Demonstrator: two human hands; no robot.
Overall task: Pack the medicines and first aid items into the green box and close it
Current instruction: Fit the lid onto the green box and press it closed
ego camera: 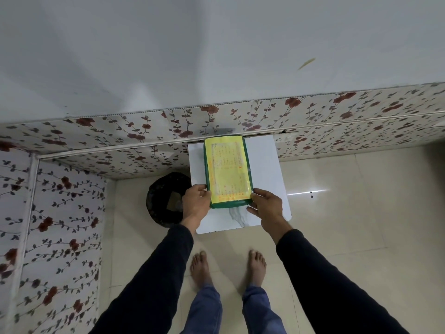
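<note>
Both hands grip the closed green box at its near corners.
Bare feet (228, 266) stand on the tiled floor below; my left hand (196, 203) and right hand (266, 206) clasp the green box (227, 172), yellow label up, on the white tabletop (267, 165) against the floral wall.

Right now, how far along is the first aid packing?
Looks nearly done: the green box sits closed on the white table, yellow label up, no loose medicines in view. In hand: left hand and right hand grip its near corners. Left: perhaps only letting go; any latch isn't visible.
</note>
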